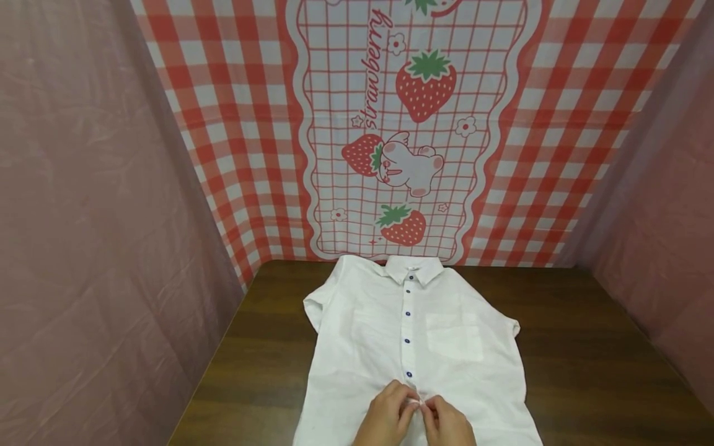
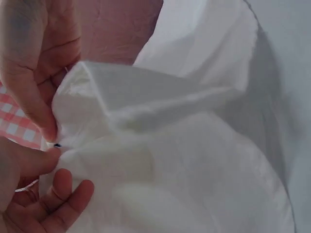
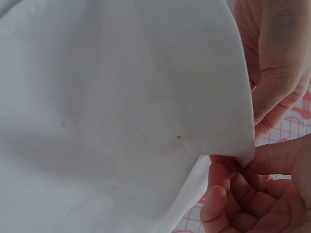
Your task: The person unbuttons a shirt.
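A white short-sleeved shirt lies front up, its collar at the far side. Dark blue buttons run down the front strip. Below the lowest button seen there, my left hand pinches the shirt's front edge. Close on its right, my right hand pinches the same strip, the fingertips of both hands almost meeting. The left wrist view shows a dark button between the thumbs and raised folds of cloth. In the right wrist view a lifted flap hides part of the fingers.
The shirt lies on a dark brown wooden table. Behind stands a red-and-white checked cloth with strawberry prints. Pink curtains hang along the left and right sides.
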`<state>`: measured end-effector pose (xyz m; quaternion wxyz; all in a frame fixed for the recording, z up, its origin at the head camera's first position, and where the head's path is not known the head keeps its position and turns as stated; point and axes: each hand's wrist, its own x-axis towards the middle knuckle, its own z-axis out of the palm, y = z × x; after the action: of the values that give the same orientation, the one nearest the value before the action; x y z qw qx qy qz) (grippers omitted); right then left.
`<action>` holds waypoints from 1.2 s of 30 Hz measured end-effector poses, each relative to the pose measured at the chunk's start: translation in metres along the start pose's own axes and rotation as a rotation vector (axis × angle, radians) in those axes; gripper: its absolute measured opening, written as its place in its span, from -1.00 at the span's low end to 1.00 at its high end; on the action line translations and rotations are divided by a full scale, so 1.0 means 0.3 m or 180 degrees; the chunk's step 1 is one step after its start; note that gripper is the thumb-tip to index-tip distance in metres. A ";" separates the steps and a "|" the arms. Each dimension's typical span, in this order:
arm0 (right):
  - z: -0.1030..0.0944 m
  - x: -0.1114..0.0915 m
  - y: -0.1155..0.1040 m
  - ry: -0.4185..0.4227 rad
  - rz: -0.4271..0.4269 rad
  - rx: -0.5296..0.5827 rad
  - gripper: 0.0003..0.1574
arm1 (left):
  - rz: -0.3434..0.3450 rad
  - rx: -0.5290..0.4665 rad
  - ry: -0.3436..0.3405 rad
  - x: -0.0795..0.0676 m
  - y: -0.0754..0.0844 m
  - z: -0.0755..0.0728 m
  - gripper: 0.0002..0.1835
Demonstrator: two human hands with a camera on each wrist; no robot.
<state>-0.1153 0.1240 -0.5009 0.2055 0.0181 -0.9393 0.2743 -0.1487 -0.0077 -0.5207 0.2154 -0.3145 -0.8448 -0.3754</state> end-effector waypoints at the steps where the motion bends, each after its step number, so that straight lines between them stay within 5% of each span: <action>1: 0.002 -0.002 0.002 0.0075 -0.0041 0.0002 -0.85 | -0.0011 0.0040 -0.0013 0.000 0.000 0.001 -0.95; 5: -0.002 -0.001 0.006 0.0308 0.0043 0.0087 -0.88 | -0.0240 0.0145 -0.0086 -0.004 0.002 -0.007 -0.99; 10: -0.027 0.014 0.029 0.0443 0.0291 0.0149 -0.90 | -0.0653 -0.0123 -0.0229 -0.011 0.001 -0.030 -0.95; 13: -0.036 0.016 0.040 0.0404 0.0342 0.0167 -0.89 | -0.0679 -0.0248 -0.0264 -0.011 0.001 -0.038 -0.94; 20: -0.049 0.014 0.041 0.0058 0.0543 0.0215 -0.89 | -0.0601 -0.0228 -0.0186 -0.019 -0.004 -0.036 -0.93; 29: -0.063 0.018 0.082 -0.0581 0.1015 0.0060 -0.95 | -0.1051 -0.0663 -0.0400 -0.039 -0.018 -0.051 -0.90; 36: -0.056 0.022 0.171 -0.1127 0.1082 -0.0072 -0.78 | -0.1041 -0.0498 -0.0131 -0.079 -0.037 -0.059 -0.80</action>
<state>-0.1224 0.1768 -0.5114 -0.0112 -0.0947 -0.9532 0.2870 -0.1374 -0.0359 -0.5294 0.1091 -0.1963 -0.8572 -0.4635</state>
